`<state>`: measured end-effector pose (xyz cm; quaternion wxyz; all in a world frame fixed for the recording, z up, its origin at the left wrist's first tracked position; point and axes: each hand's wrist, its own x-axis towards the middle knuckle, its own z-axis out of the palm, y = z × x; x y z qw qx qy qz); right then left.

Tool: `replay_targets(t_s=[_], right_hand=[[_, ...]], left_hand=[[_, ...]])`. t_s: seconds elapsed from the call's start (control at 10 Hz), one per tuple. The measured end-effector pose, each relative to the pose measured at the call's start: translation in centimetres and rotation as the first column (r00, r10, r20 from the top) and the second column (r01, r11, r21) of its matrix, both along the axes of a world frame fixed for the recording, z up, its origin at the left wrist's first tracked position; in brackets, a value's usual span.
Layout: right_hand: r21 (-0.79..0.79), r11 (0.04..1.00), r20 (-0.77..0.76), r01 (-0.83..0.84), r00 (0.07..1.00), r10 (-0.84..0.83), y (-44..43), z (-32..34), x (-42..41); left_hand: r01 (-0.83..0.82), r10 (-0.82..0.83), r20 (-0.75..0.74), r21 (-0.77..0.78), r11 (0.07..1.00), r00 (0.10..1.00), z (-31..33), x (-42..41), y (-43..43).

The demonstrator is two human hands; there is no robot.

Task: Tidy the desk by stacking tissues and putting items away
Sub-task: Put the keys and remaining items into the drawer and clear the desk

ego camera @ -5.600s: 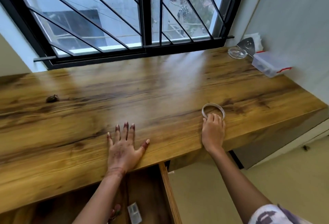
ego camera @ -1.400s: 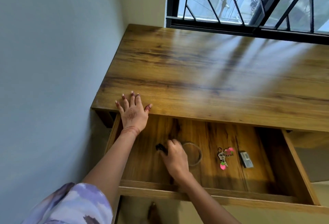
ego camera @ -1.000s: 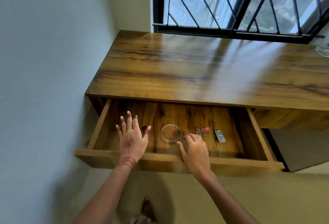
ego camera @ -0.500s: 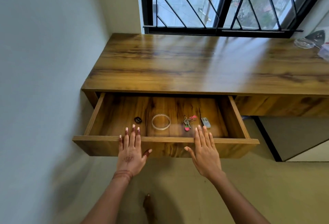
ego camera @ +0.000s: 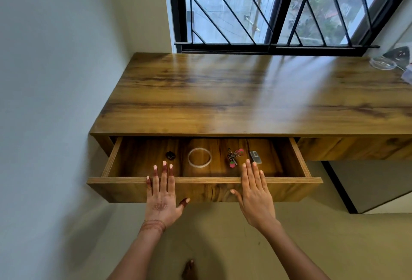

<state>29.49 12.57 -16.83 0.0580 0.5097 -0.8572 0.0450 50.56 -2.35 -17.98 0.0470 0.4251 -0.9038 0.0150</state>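
Wood desk top (ego camera: 245, 101) under the barred window (ego camera: 278, 8), pale wall (ego camera: 55, 79) hard on the left. At the far right corner of the top sit a glass dish (ego camera: 382, 63) and a dark wedge-shaped thing (ego camera: 399, 53), both well away from me. Tissues: can't pick any out in this view

Drawer (ego camera: 205, 180) under the left end is pulled well out. Inside, in a rough row from the left: small dark item (ego camera: 170, 155), clear ring (ego camera: 199, 157), keys (ego camera: 233, 157) with pink/red fobs, small grey block (ego camera: 255, 157). All lie flat on the drawer floor, apart from each other and back from the front lip, so I don't expect anything to catch on the way in

Left hand (ego camera: 163, 199) and right hand (ego camera: 254, 197): both flat, fingers straight and close together, holding nothing. Fingers lie over the top edge of the drawer front, palms lower down over the face panel, one each side of centre. Reads as a push setup: even spacing so the drawer runs straight and doesn't rack, flat palms because I see no handle to grab. Can't confirm actual palm contact from this angle

Judgement: put-away looks done for these four items, and the step in hand is closing the drawer. Next move needs an even shove from both hands, with fingertips off the top edge before the front meets the desk, else pinch risk. Light loose items may slide on a hard stop, so I'd ease it in
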Motion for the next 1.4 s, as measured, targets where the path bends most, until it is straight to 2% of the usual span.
replay_targets(t_s=[0.3,0.4,0.5,0.6,0.7,0.8,1.0,1.2,1.4], right_hand=[[-0.027,0.999,-0.033,-0.039,0.999,0.039,-6.0,-0.2,-5.1],[-0.015,1.000,-0.113,-0.022,0.993,0.020,-8.1,0.9,-7.6],[0.029,0.999,-0.170,-0.028,0.985,0.032,-10.4,1.5,-9.8],[0.018,1.000,-0.120,-0.025,0.992,0.027,-12.3,1.3,-10.9],[-0.086,0.996,-0.101,0.012,0.995,-0.021,-13.1,0.7,-11.6],[-0.153,0.987,-0.149,-0.041,0.989,0.018,-12.8,0.5,-11.9],[-0.181,0.979,-0.186,-0.094,0.981,0.059,-12.7,0.2,-12.4],[-0.151,0.987,-0.142,-0.058,0.989,0.037,-12.8,0.6,-12.1],[-0.173,0.979,-0.056,-0.106,0.994,0.097,-13.0,1.7,-12.2]], left_hand=[[0.040,-0.051,-0.111,-0.092,0.995,0.993,0.6,-4.2,-5.9],[0.024,-0.041,-0.121,-0.146,0.989,0.992,2.4,-5.8,-9.4],[0.083,-0.086,-0.011,-0.160,0.984,0.996,3.6,-7.6,-12.9],[0.095,-0.097,-0.006,-0.135,0.986,0.995,3.6,-9.0,-14.4],[0.084,-0.089,-0.041,-0.107,0.991,0.995,3.2,-9.6,-14.6],[0.109,-0.120,-0.085,-0.126,0.986,0.989,2.9,-9.0,-14.9],[0.136,-0.150,-0.164,-0.095,0.986,0.975,2.8,-8.6,-15.2],[0.107,-0.101,-0.090,0.064,0.992,0.991,3.5,-9.3,-14.8],[0.161,-0.166,-0.128,-0.047,0.986,0.978,5.0,-13.4,-13.4]])
